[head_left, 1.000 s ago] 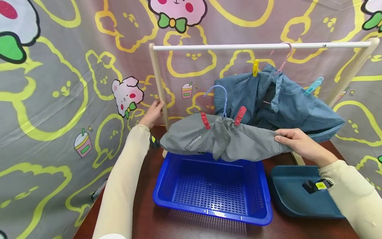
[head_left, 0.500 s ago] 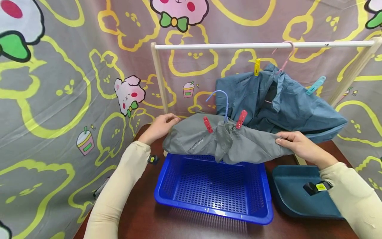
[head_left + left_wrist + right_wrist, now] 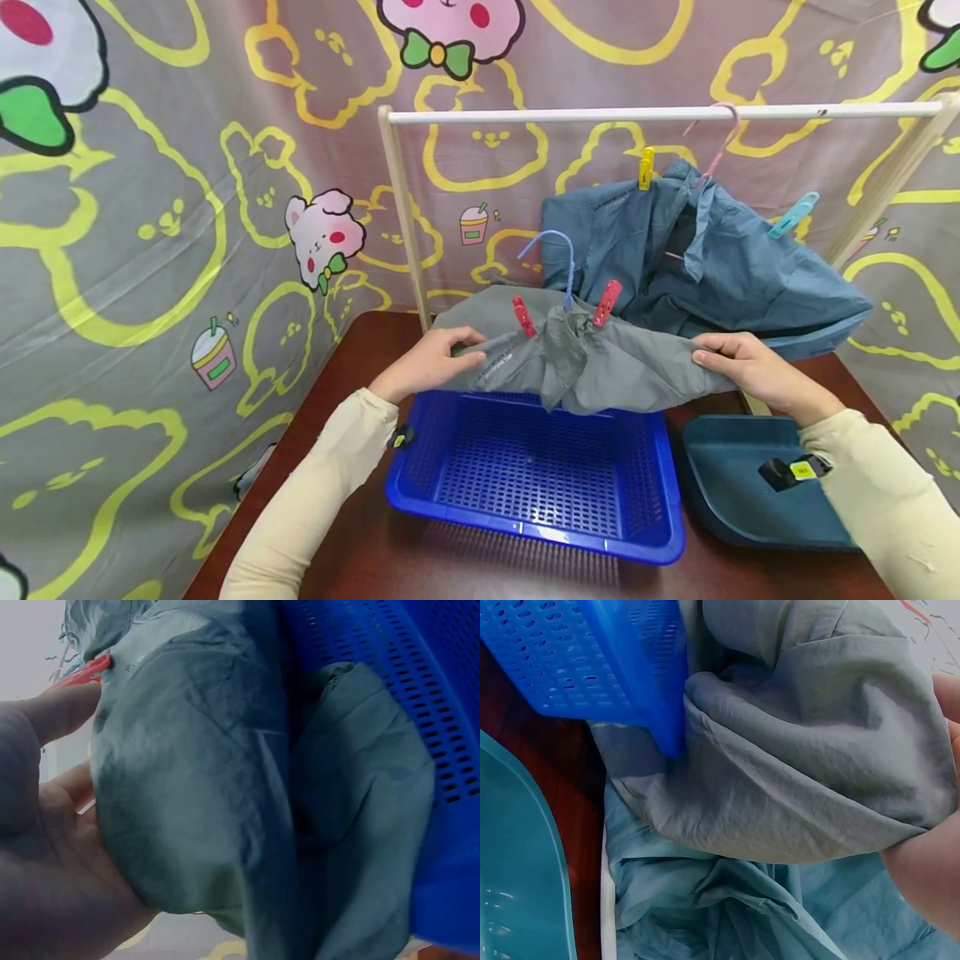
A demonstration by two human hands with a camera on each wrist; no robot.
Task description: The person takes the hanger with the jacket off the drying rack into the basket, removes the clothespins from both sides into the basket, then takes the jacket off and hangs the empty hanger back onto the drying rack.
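A grey garment (image 3: 615, 358) with small white lettering stretches above the blue basket's far side. From its middle rises the hook of a light-blue hanger (image 3: 570, 258), with a red clothespin (image 3: 608, 302) on the right and another red clothespin (image 3: 523, 317) on the left. My right hand (image 3: 753, 367) pinches the garment's right end between thumb and fingers. At the left end, my left hand (image 3: 431, 364) touches the fabric, thumb and fingers spread apart. In the left wrist view, folds of the garment (image 3: 187, 772) hide part of that hand's fingers.
The blue basket (image 3: 528, 533) stands on the dark red table (image 3: 360, 542). Right of it sits a teal tray (image 3: 772, 508). Behind, a blue garment (image 3: 615, 242) on a pink hanger (image 3: 723, 150) hangs from the rack's white rail (image 3: 600, 115), with yellow and turquoise clothespins on it.
My left hand has left the rack's left post and come right and down onto the grey garment's left part. The right hand keeps its pinch on the other end.
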